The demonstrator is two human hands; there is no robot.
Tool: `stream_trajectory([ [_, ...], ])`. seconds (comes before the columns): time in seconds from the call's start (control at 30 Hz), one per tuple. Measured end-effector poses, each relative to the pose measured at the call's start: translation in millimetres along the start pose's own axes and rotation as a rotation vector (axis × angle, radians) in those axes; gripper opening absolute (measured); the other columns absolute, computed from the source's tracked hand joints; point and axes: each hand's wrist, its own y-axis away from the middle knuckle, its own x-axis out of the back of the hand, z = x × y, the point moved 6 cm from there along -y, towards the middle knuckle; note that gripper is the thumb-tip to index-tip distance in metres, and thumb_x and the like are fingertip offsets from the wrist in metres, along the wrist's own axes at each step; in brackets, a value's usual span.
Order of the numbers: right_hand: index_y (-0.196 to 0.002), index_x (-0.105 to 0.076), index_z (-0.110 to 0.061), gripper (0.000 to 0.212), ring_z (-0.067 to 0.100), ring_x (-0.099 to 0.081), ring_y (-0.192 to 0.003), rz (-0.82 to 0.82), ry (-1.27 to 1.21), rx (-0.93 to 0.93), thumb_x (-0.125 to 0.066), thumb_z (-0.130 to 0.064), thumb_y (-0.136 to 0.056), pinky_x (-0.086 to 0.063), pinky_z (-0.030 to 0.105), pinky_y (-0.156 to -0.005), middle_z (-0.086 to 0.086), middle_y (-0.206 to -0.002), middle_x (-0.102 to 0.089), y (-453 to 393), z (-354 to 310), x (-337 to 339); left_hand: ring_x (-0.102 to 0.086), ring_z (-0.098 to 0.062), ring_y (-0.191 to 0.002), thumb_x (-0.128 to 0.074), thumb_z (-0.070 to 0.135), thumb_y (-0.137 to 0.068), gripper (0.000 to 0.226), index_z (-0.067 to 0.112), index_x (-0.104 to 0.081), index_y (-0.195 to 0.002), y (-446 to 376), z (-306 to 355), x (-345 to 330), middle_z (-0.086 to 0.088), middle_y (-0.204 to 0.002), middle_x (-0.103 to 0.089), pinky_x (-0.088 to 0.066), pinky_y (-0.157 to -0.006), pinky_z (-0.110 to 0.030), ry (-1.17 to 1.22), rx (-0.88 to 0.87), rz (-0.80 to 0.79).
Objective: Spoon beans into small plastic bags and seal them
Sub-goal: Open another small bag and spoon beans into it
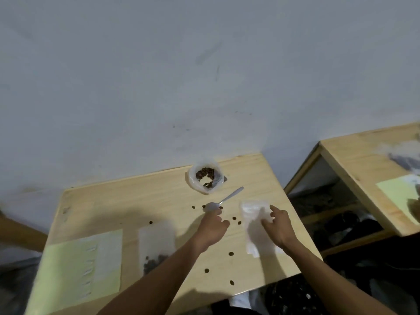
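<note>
With the left hand (212,228) loosely curled, empty, by the metal spoon (223,201), and right hand's (280,226) relaxed fingers on the clear plastic bag (252,214), grip the handle before scooping.

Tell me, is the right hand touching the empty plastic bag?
Touching: the head view shows the right hand with fingertips resting on the empty plastic bag.
</note>
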Motion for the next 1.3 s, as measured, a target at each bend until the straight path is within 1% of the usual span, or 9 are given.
stream_trajectory([
  [0.13, -0.144, -0.039, -0.009, 0.059, 0.034, -0.052, -0.116, -0.031, 0.133, 0.008, -0.056, -0.031, -0.092, -0.045, 0.039, -0.098, 0.017, -0.129, -0.049, -7, 34, 4, -0.055, -0.014, -0.086, -0.056, 0.028, -0.089, 0.062, 0.008, -0.037, -0.144, -11, 5, -54, -0.007, -0.118, -0.059, -0.053, -0.072, -0.027, 0.01, 0.177, -0.199],
  [0.2, -0.131, -0.047, -0.016, 0.052, 0.033, -0.05, -0.111, -0.091, 0.187, -0.019, -0.048, -0.045, -0.088, -0.043, 0.036, -0.086, 0.012, -0.119, -0.054, -11, 50, -3, -0.055, -0.014, -0.083, -0.057, 0.03, -0.088, 0.061, 0.01, -0.04, -0.143, -12, 7, -71, -0.002, -0.103, -0.056, -0.05, -0.069, -0.026, 0.005, 0.207, -0.231],
  [0.3, -0.103, -0.057, -0.021, 0.031, 0.03, -0.053, -0.106, -0.116, 0.221, -0.036, -0.041, -0.042, -0.088, -0.043, 0.036, -0.085, 0.008, -0.107, -0.058, -12, 54, -5, -0.057, -0.018, -0.089, -0.055, 0.032, -0.09, 0.062, 0.012, -0.036, -0.145, -17, 11, -87, -0.002, -0.121, -0.049, -0.047, -0.069, -0.023, -0.037, 0.208, -0.249],
  [0.4, -0.126, -0.058, -0.016, 0.035, 0.031, -0.055, -0.112, -0.09, 0.125, -0.02, -0.051, -0.027, -0.093, -0.044, 0.04, -0.101, 0.012, -0.122, -0.054, -10, 42, -1, -0.054, -0.015, -0.09, -0.052, 0.028, -0.093, 0.053, 0.014, -0.04, -0.142, -20, 16, -92, -0.003, -0.128, -0.053, -0.037, -0.05, -0.019, -0.078, 0.153, -0.215],
  [0.53, -0.142, -0.04, -0.016, 0.057, 0.033, -0.05, -0.117, -0.055, -0.068, -0.078, -0.059, -0.022, -0.089, -0.041, 0.044, -0.105, 0.015, -0.13, -0.046, -10, 43, -1, -0.055, -0.016, -0.097, -0.057, 0.023, -0.09, 0.051, 0.014, -0.044, -0.139, -26, 11, -92, 0.0, -0.117, -0.053, -0.046, -0.071, -0.024, 0.042, 0.119, -0.138],
  [0.77, -0.115, -0.048, -0.019, 0.041, 0.029, -0.047, -0.106, -0.057, -0.097, -0.142, -0.07, -0.032, -0.082, -0.046, 0.039, -0.093, 0.01, -0.115, -0.043, -18, 47, -6, -0.062, -0.011, -0.096, -0.064, 0.015, -0.085, 0.022, 0.024, -0.051, -0.101, -35, 19, -85, 0.001, -0.106, -0.064, -0.048, -0.076, -0.019, 0.205, 0.018, -0.004],
  [1.0, -0.137, -0.038, -0.03, 0.071, 0.026, -0.038, -0.122, -0.066, -0.27, -0.076, -0.077, -0.034, -0.079, -0.04, 0.039, -0.099, 0.004, -0.128, -0.039, -19, 37, -2, -0.062, -0.013, -0.079, -0.049, 0.001, -0.089, 0.028, 0.025, -0.058, -0.101, -35, 30, -74, 0.001, -0.086, -0.064, -0.051, -0.073, -0.028, 0.215, -0.039, 0.048],
  [1.13, -0.125, -0.05, -0.023, 0.045, 0.021, -0.063, -0.097, -0.036, -0.687, 0.031, -0.072, -0.021, -0.086, -0.053, 0.024, -0.071, 0.006, -0.111, -0.062, -20, 8, 19, -0.063, -0.014, -0.073, -0.045, -0.002, -0.092, 0.029, 0.02, -0.063, -0.097, -32, 34, -46, -0.003, -0.078, -0.06, -0.051, -0.071, -0.031, 0.265, -0.125, -0.005],
  [1.3, -0.099, -0.063, -0.011, 0.01, 0.014, -0.065, -0.073, -0.08, -0.696, 0.244, -0.066, -0.011, -0.09, -0.047, 0.018, -0.062, 0.005, -0.081, -0.069, -19, -47, 34, -0.063, -0.013, -0.078, -0.06, 0.019, -0.094, 0.008, 0.02, -0.067, -0.098, -25, 45, 3, 0.003, -0.086, -0.064, -0.051, -0.07, -0.028, 0.283, -0.247, 0.107],
])
